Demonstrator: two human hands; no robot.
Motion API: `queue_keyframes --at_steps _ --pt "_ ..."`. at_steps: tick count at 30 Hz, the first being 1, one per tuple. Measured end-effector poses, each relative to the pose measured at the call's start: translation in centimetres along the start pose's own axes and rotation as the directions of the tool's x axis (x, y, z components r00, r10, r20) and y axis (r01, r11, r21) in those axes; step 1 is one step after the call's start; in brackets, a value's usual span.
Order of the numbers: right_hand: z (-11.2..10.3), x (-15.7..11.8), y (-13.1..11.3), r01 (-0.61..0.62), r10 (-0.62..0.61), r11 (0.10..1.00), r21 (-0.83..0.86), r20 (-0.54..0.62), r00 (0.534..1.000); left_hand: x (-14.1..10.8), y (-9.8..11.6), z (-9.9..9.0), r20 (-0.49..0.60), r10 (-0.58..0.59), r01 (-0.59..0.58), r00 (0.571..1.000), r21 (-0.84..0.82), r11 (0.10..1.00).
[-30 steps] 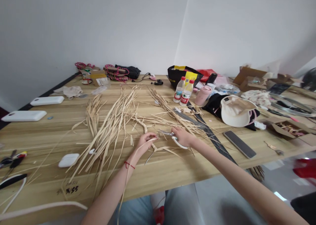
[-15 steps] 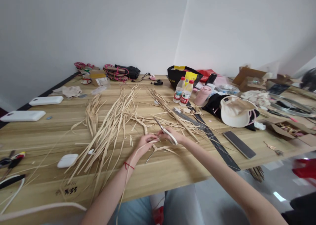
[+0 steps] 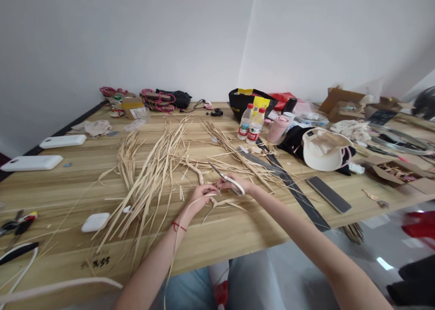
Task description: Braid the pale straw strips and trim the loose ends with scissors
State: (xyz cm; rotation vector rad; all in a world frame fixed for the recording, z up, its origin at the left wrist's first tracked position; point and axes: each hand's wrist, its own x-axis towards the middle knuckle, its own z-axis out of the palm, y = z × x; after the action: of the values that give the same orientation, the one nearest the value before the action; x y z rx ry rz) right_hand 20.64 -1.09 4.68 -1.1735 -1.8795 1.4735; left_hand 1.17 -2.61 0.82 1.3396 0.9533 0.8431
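Observation:
My left hand [image 3: 201, 198] is closed on a pale woven straw piece [image 3: 200, 175], its fingers pinched near the middle. A long straw strand runs from it down over my left wrist. My right hand [image 3: 236, 183] holds white-handled scissors [image 3: 232, 181], their blades pointing up and left, while its fingertips meet the left fingers at the woven piece. Below the hands a thin metal rod [image 3: 206, 215] sticks out beside a knotted straw end [image 3: 214, 202]. Loose straw strips [image 3: 159, 165] lie in front and to the left. The fingertips' exact grip is too small to tell.
Two red-capped bottles [image 3: 254, 126], a pink cup [image 3: 277, 128] and a cream cap [image 3: 324, 149] stand or lie at the right. A phone [image 3: 328, 194] is nearer. An earbud case [image 3: 95, 222] and white power banks [image 3: 32, 162] lie left.
The view has shifted slightly. Both hands stay together at the woven piece, and the scissors have turned a little in my right hand.

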Motion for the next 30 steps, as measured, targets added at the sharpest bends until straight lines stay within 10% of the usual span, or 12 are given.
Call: queue_keyframes --at_steps 30 --pt "1.4 -0.6 -0.7 0.173 -0.174 0.985 -0.018 -0.13 0.976 0.7 -1.4 -0.4 -0.014 0.033 -0.034 0.999 -0.074 0.997"
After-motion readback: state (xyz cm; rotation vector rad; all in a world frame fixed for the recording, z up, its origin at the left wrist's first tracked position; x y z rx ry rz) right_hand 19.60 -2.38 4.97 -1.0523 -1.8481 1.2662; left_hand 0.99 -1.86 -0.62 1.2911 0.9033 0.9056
